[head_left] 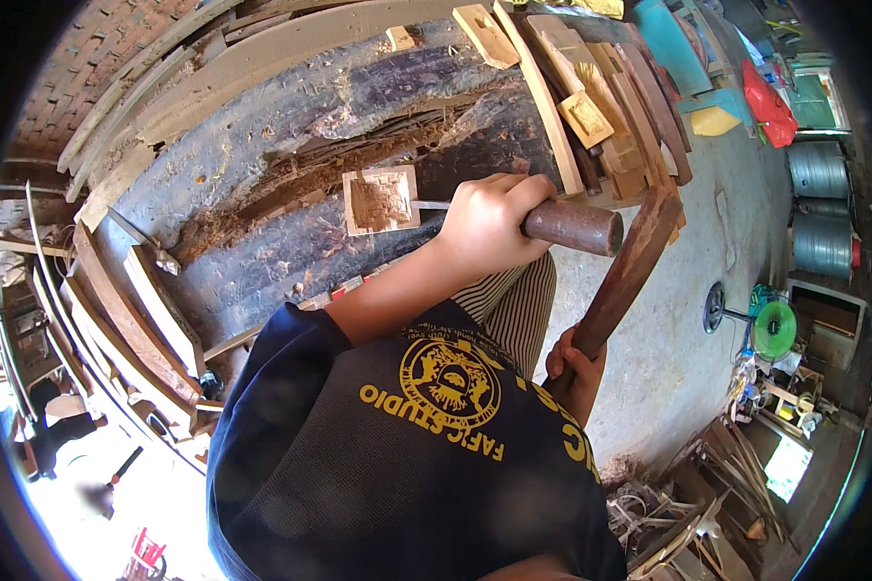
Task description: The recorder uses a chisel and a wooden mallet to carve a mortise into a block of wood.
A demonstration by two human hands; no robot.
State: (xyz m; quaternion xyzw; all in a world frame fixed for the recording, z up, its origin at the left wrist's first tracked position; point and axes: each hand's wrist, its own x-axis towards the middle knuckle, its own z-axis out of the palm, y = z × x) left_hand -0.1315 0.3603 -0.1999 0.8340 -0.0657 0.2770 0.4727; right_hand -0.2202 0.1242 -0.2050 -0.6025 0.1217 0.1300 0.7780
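Observation:
My left hand (492, 219) is closed round a chisel (574, 227) with a thick brown wooden handle. Its narrow metal blade points left and meets the right wall of a small square wooden block (382, 201). That block is hollowed out, with a rough, chipped inside, and it lies on the dark workbench (291, 237). My right hand (577, 372) grips the lower part of a long, dark wooden mallet (628, 271), held at a slant. The mallet's upper end is just right of the chisel handle's butt, with a small gap between them.
Another hollowed block (585, 119) rests on long wood strips (620, 107) at the bench's right end. A small wood offcut (399, 38) sits at the far edge. Curved timbers (131, 320) stand on the left. A green fan (773, 329) and metal drums (819, 198) are off to the right.

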